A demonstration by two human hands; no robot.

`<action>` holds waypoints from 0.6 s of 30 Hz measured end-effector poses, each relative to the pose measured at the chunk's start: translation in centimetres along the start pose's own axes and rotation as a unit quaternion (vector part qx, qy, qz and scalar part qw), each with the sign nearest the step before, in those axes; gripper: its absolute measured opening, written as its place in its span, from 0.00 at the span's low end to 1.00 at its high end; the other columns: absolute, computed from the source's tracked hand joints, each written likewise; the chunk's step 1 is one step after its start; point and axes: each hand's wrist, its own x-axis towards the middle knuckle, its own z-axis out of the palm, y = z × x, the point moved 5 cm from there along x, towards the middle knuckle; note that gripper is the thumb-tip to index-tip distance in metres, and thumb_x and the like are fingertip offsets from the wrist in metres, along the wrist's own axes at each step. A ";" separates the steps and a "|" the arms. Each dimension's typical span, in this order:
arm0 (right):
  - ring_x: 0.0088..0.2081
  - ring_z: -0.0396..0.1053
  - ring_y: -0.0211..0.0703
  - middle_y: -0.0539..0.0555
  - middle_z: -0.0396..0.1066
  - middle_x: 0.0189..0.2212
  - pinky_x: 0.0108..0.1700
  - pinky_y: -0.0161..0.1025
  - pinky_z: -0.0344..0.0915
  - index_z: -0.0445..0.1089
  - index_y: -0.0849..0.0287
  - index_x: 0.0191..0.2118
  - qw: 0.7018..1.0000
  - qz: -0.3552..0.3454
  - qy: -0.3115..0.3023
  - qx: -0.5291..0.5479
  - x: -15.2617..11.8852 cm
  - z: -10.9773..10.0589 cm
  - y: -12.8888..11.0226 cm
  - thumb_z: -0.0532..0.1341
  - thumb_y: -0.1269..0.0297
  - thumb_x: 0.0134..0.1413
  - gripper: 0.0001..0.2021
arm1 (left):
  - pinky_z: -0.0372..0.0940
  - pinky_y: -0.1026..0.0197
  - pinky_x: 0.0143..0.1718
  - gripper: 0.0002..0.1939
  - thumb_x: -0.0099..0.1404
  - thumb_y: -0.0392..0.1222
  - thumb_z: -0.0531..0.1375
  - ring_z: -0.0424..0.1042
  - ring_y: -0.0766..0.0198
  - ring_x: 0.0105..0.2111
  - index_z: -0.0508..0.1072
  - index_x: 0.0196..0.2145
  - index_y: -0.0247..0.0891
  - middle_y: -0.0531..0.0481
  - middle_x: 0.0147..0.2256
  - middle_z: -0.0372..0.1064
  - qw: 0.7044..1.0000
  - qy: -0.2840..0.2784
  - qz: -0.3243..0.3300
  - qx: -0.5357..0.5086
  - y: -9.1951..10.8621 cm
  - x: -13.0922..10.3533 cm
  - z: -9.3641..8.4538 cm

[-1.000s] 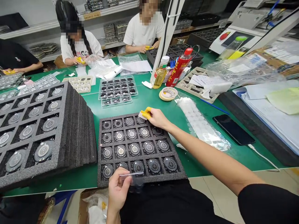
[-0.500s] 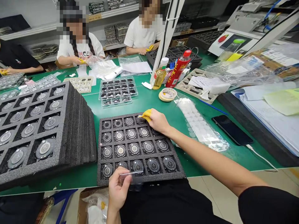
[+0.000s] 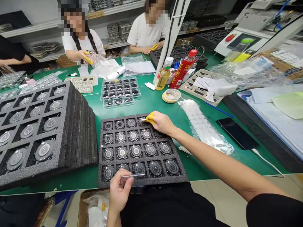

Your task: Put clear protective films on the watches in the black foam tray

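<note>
My left hand point(image 3: 120, 189) pinches a thin clear plastic film point(image 3: 137, 181) over the front edge of a black foam tray point(image 3: 101, 176). Round watch case backs point(image 3: 155, 168) with dark and grey faces lie in the tray's compartments. Yellow finger cots cover the fingertips of my right hand point(image 3: 162, 123), which reaches to the back row. Its fingers are closed at a round case back point(image 3: 142, 121) there. A small white tip shows at these fingertips; what it belongs to is too small to make out. My right hand and wrist partly hide the tray's back right corner.
Stacked foam trays point(image 3: 79, 132) stand at the left. Behind lie clear blister trays point(image 3: 120, 88), tape rolls point(image 3: 170, 95), an oil-coloured bottle point(image 3: 163, 77) and a red can point(image 3: 183, 69). A sticker sheet point(image 3: 204, 126) and a charging phone point(image 3: 238, 133) lie right. Co-workers sit opposite.
My right hand stays at the same back-row compartment, and my left hand still holds the film. The view has shifted slightly. Across the table, one co-worker's hand has lifted a little.
</note>
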 end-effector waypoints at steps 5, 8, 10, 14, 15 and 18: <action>0.43 0.75 0.54 0.61 0.82 0.42 0.44 0.45 0.67 0.79 0.55 0.44 0.997 0.082 -0.008 0.011 1.9 0.6 0.9 0.60 0.58 0.73 0.11 | 0.76 0.66 0.31 0.12 0.74 0.48 0.70 0.77 0.65 0.28 0.84 0.41 0.36 0.46 0.35 0.78 1.000 -0.008 -0.003 0.000 0.3 0.2 0.1; 0.41 0.74 0.56 0.63 0.81 0.40 0.41 0.45 0.63 0.77 0.56 0.41 0.992 0.129 -0.003 0.018 3.0 0.7 1.2 0.60 0.56 0.71 0.12 | 0.76 0.66 0.30 0.12 0.74 0.49 0.70 0.78 0.65 0.28 0.84 0.41 0.37 0.47 0.35 0.77 1.000 -0.009 -0.014 -0.010 0.3 0.2 0.2; 0.38 0.73 0.54 0.61 0.80 0.38 0.39 0.44 0.61 0.76 0.55 0.39 0.988 0.148 0.000 0.033 3.2 0.5 1.3 0.59 0.56 0.71 0.12 | 0.76 0.66 0.30 0.12 0.74 0.49 0.70 0.77 0.66 0.28 0.84 0.41 0.37 0.47 0.35 0.77 1.000 -0.004 -0.021 -0.014 0.2 0.1 0.2; 0.35 0.73 0.50 0.58 0.81 0.37 0.38 0.43 0.63 0.73 0.54 0.39 0.983 0.168 0.012 0.079 2.2 -0.4 0.9 0.57 0.54 0.71 0.12 | 0.75 0.66 0.31 0.15 0.74 0.52 0.70 0.76 0.65 0.28 0.84 0.41 0.35 0.46 0.34 0.77 1.000 -0.003 -0.029 -0.011 0.1 -0.2 0.3; 0.35 0.74 0.50 0.58 0.81 0.37 0.39 0.43 0.64 0.73 0.54 0.40 0.981 0.171 0.017 0.090 1.9 -0.7 0.8 0.57 0.54 0.71 0.13 | 0.75 0.66 0.31 0.15 0.74 0.52 0.70 0.76 0.65 0.28 0.84 0.40 0.35 0.46 0.34 0.77 0.999 -0.008 -0.031 -0.013 0.1 -0.2 0.3; 0.37 0.76 0.51 0.57 0.83 0.39 0.41 0.44 0.69 0.74 0.53 0.42 0.978 0.173 0.027 0.116 1.4 -1.6 0.1 0.56 0.52 0.68 0.13 | 0.74 0.66 0.30 0.16 0.74 0.53 0.69 0.75 0.66 0.28 0.83 0.40 0.35 0.47 0.33 0.75 0.998 -0.026 -0.047 -0.032 -0.1 0.0 0.4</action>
